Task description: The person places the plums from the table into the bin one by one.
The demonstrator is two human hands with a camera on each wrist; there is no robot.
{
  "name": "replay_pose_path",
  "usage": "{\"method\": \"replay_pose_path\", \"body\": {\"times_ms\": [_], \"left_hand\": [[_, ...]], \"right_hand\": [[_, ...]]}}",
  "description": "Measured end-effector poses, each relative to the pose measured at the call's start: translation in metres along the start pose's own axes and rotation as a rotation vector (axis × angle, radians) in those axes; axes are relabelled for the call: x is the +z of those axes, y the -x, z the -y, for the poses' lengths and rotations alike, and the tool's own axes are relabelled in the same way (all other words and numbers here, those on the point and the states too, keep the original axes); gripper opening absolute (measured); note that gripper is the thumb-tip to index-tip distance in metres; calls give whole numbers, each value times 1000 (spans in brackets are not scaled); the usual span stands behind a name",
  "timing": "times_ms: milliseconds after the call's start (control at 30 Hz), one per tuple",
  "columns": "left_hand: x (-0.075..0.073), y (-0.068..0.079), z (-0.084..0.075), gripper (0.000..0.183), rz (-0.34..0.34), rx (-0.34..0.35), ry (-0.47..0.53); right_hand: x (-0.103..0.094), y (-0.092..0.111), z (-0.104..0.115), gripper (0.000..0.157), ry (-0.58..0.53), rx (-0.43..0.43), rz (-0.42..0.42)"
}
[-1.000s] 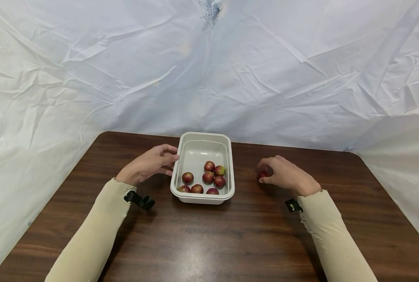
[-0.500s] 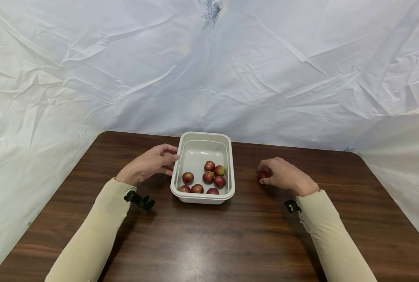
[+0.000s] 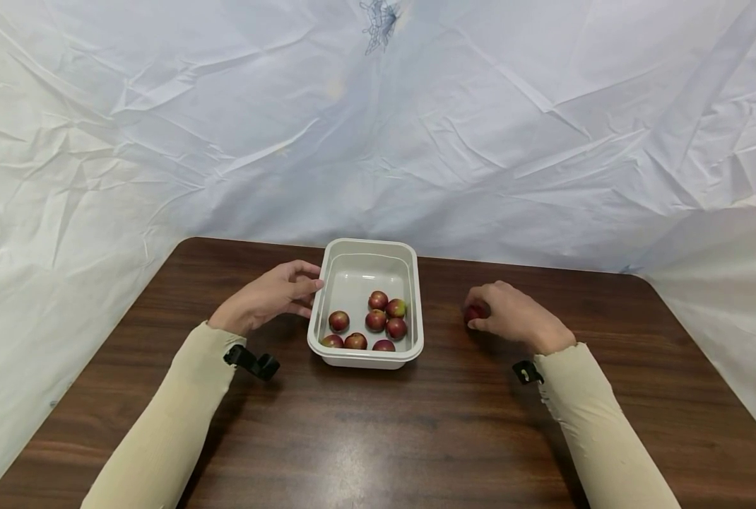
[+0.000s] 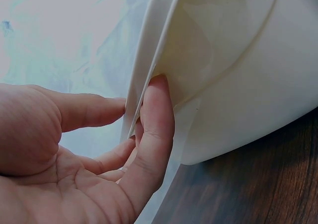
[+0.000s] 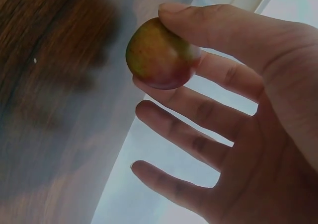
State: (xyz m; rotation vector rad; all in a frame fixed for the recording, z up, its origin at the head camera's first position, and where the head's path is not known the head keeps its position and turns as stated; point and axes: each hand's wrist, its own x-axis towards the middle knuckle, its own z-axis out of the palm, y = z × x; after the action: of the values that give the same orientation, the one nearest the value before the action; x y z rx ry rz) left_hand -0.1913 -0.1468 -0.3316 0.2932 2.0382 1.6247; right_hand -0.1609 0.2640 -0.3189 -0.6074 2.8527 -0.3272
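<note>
A white plastic tub (image 3: 367, 358) stands on the table with several small red apples (image 3: 376, 320) on its floor, mostly toward the near end. My left hand (image 3: 276, 293) is at the tub's left side. In the left wrist view its thumb (image 4: 92, 111) lies on one side of the rim (image 4: 155, 45) and its fingers on the other, pinching it. To the right of the tub, low over the table, my right hand (image 3: 511, 314) pinches one small red-and-green apple (image 5: 161, 55) between thumb and fingers. The other fingers (image 5: 171, 129) are spread beneath the apple.
The dark wood-grain table (image 3: 365, 438) reaches back to a wrinkled white sheet (image 3: 378, 155), which also hangs along both sides. Black straps with small mounts (image 3: 251, 360) sit on both wrists.
My right hand has shifted only very slightly, still with the apple in its fingers. The left hand, the tub and the apples in it have stayed in place.
</note>
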Motion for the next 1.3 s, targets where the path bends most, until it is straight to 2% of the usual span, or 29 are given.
{"method": "replay_pose_path", "body": {"times_ms": [400,667,1033,1300], "left_hand": [[-1,-1,1,48,2,2,-3],[-1,-1,2,47,2,5,-2],[-1,0,1,47,2,15,2],[-1,0,0,46,3,15,3]], "right_hand": [[-3,-2,9,12,30,-68,-97],[-4,1,16,12,63,-62,-144],[-6,1,24,24,102,-53,-212],[-6,2,30,27,109,-93,-261]]}}
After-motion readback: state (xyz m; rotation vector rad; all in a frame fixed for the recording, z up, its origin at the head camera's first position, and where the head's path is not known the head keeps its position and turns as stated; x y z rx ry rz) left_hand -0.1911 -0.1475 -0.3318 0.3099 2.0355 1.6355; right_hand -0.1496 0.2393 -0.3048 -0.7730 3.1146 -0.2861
